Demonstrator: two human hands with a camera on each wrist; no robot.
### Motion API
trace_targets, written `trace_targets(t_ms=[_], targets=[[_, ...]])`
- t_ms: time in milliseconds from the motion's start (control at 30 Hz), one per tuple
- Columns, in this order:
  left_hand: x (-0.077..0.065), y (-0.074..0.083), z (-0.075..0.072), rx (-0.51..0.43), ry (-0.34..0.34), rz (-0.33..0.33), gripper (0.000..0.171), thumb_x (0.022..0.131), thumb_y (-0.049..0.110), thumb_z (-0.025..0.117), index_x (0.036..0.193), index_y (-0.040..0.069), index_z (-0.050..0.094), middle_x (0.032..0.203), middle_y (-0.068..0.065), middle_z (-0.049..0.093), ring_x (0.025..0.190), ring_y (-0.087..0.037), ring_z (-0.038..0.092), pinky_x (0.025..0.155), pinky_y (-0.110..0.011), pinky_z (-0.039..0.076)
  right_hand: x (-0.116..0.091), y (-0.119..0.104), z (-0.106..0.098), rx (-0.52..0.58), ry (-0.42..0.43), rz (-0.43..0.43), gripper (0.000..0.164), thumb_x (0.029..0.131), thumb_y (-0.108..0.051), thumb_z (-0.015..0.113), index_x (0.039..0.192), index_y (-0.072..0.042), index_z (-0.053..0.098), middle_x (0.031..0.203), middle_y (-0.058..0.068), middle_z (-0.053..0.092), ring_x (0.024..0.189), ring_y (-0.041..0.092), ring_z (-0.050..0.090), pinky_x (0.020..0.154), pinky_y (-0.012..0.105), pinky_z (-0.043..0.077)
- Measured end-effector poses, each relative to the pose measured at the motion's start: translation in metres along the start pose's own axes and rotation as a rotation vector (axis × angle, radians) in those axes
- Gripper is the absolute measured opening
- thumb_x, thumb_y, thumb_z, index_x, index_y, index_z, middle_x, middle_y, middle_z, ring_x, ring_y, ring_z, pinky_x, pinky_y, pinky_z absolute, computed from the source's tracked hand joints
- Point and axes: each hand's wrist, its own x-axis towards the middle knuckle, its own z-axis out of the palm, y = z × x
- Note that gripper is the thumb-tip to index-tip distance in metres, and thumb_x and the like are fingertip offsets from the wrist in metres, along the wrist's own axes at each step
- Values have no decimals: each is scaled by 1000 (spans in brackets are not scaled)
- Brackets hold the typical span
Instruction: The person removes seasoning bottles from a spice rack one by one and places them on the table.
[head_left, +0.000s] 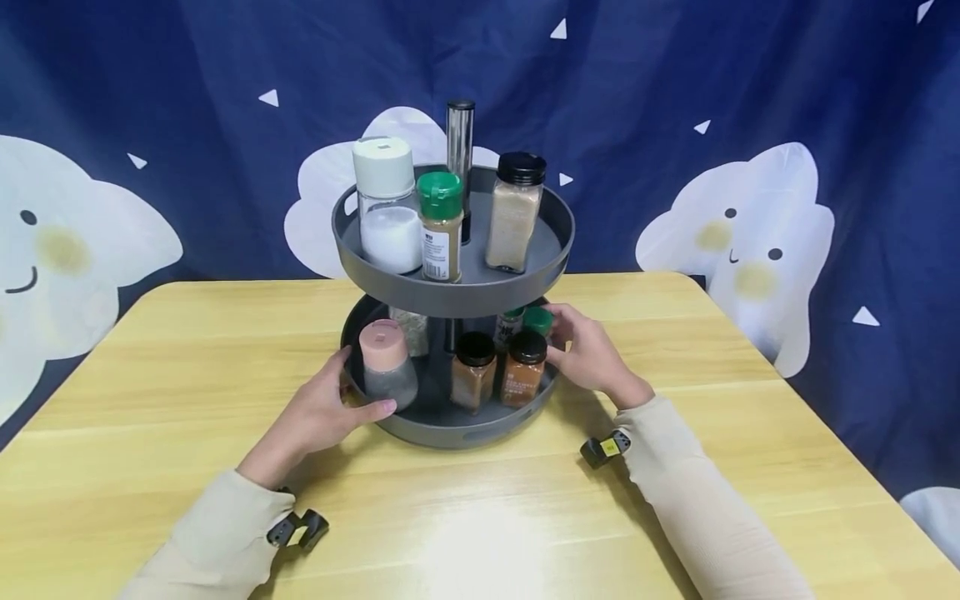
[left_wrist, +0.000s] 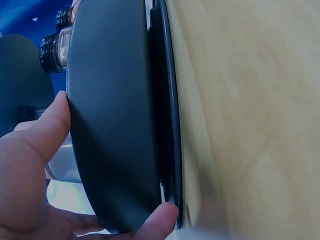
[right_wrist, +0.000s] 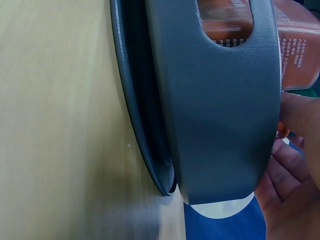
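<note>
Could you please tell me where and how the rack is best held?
I'd grip the lower tray by its wall, from left and right at once: the round, raised wall offers opposing holds, and with bottles standing inside, it should stay level.

Dark gray round rack, two-level, with shiny pole up middle. Stands upright on yellow wood table. Carries capped jars up high and down low. Held near bottom, from both sides.
</note>
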Motion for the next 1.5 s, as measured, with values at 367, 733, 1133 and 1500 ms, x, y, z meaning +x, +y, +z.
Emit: trace_targets(t_ms=[367, 733, 1133, 1500], targets=[[-2, 0, -3, -4, -12, 1, 103, 79, 48, 72, 148, -1, 12, 144, -32, 35, 127, -48, 39, 103, -61, 35, -2, -10, 1, 43, 52, 23, 43, 76, 3, 74, 115, 7, 56, 90, 23, 70, 78, 31, 66, 74, 50, 55], [-2, 4, -1, -11, -13, 2, 103, 80, 47, 71, 148, -2, 11, 146, -32, 32, 128, -48, 37, 104, -61, 34, -2, -1, 0, 46, 68, 47, 46, 75, 1, 75, 116, 4, 56, 85, 19, 70, 74, 27, 66, 72, 49, 55], [-3, 2, 0, -17, -11, -14, 106, 79, 50, 71, 148, -1, 11, 147, -31, 30, 129, -47, 36, 105, -62, 33, 0, -4, -3, 49, 102, 62, 48, 73, 3, 76, 116, 5, 55, 87, 21, 69, 73, 29, 66, 72, 49, 56], [-3, 4, -1, -4, -12, 6, 103, 81, 49, 70, 148, -1, 10, 147, -32, 30, 128, -48, 37, 104, -61, 34, -2, -5, -6, 56, 116, 85, 45, 76, -1, 76, 116, 4, 56, 91, 23, 69, 77, 32, 67, 76, 53, 55]])
